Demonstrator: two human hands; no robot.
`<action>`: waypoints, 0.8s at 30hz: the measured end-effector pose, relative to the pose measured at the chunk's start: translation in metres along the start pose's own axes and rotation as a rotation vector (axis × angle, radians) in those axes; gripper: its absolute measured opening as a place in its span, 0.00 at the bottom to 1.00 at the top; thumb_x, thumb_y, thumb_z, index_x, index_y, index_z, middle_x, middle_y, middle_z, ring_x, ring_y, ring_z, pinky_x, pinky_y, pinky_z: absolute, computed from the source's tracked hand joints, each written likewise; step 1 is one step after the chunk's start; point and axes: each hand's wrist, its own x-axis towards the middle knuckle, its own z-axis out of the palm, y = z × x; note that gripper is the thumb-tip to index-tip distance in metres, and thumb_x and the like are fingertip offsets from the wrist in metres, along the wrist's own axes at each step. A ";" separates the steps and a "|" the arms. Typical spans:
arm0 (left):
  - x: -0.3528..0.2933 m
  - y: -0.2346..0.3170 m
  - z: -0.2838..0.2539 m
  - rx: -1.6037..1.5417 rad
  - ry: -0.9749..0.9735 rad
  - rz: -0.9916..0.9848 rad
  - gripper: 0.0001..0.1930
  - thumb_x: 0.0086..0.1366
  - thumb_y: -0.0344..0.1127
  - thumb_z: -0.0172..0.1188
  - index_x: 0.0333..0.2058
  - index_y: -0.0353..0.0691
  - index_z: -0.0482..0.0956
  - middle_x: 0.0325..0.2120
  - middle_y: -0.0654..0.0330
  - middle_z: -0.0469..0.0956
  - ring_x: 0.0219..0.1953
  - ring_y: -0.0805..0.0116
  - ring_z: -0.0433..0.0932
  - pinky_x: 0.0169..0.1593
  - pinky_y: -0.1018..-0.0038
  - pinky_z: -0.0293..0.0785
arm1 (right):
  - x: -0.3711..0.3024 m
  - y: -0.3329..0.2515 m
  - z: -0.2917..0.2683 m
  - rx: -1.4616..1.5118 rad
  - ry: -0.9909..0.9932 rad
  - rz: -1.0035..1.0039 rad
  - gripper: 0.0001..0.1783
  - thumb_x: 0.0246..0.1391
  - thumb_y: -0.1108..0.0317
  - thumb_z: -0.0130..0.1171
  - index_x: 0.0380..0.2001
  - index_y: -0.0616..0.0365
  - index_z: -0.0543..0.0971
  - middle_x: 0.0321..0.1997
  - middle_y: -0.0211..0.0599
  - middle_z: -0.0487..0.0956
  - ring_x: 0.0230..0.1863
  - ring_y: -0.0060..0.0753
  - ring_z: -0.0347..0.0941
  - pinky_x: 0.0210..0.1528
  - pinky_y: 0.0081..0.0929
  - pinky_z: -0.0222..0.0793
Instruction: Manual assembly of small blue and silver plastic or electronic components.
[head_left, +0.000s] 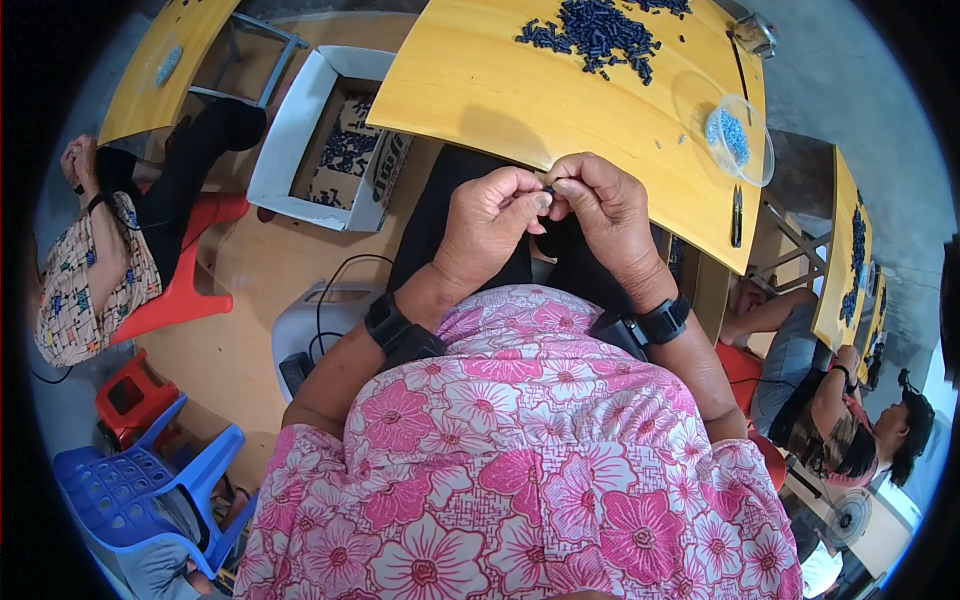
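Observation:
My left hand [488, 222] and my right hand [608, 212] meet just off the near edge of the yellow table [470, 90]. Thumbs and fingertips of both are pinched together on a small dark cylindrical piece [548, 190], mostly covered by the fingers. Farther up the tabletop lies a heap of similar small black pieces [600, 38]. To the right stands a clear round plastic bowl [765, 160] with tiny blue parts [728, 137] in it. Black tweezers [737, 215] lie by the table's right edge.
An open white carton [275, 165] with black pieces inside stands on the floor at the left. A metal tin [757, 35] and a thin black tool [738, 65] are at the table's far right. Other people sit at both sides, near red stools [190, 270] and a blue chair [120, 480].

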 end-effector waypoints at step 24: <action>0.011 0.025 0.003 -0.105 0.038 -0.074 0.06 0.65 0.27 0.55 0.36 0.30 0.77 0.28 0.59 0.80 0.30 0.77 0.79 0.32 0.81 0.77 | 0.003 -0.011 -0.001 0.372 0.074 0.126 0.06 0.57 0.78 0.54 0.37 0.67 0.77 0.27 0.32 0.79 0.28 0.19 0.74 0.33 0.16 0.72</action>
